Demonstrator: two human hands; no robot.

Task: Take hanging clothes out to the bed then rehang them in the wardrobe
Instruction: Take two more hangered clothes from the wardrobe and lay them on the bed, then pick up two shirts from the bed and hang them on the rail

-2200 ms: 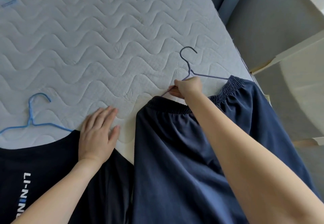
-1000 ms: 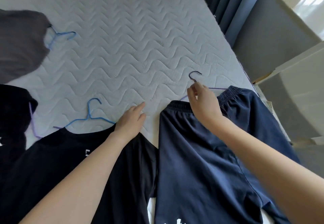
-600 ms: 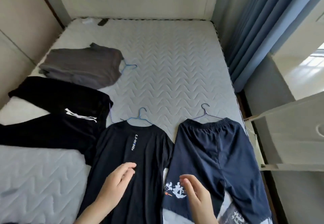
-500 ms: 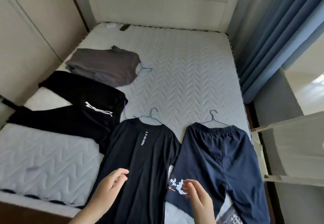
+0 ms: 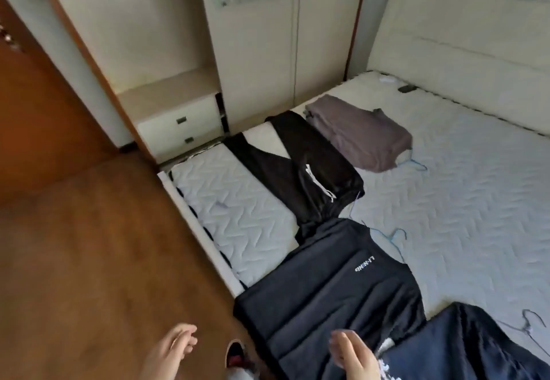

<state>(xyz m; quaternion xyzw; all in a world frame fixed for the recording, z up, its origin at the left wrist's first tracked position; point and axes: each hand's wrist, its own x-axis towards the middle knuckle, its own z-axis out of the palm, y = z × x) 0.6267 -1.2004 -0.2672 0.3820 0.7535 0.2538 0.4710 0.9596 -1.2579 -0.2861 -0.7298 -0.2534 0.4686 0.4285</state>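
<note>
Four garments lie spread on the bed (image 5: 476,207), a white quilted mattress with a padded headboard at its far end. Nearest the headboard sits a folded grey garment (image 5: 360,132), with a blue hanger (image 5: 415,164) poking out at its edge. Next to it lie black trousers (image 5: 300,165) with a white drawstring. Closer in, a dark T-shirt (image 5: 330,290) with small white lettering hangs over the mattress edge toward the wooden floor (image 5: 89,245), and a second blue hanger (image 5: 393,238) shows at its collar. At the lower right are navy shorts (image 5: 464,347) with a thin dark hanger (image 5: 528,327) beside the waistband.

Both hands are low in the view and hold nothing. The left hand (image 5: 166,353) hovers over the floor with its fingers loosely curled; the right hand (image 5: 354,356) is over the T-shirt's hem, fingers relaxed and half open. Beyond the bed stands the wardrobe (image 5: 268,37), its pale doors closed, with a small drawer unit (image 5: 175,123) beside it.
</note>
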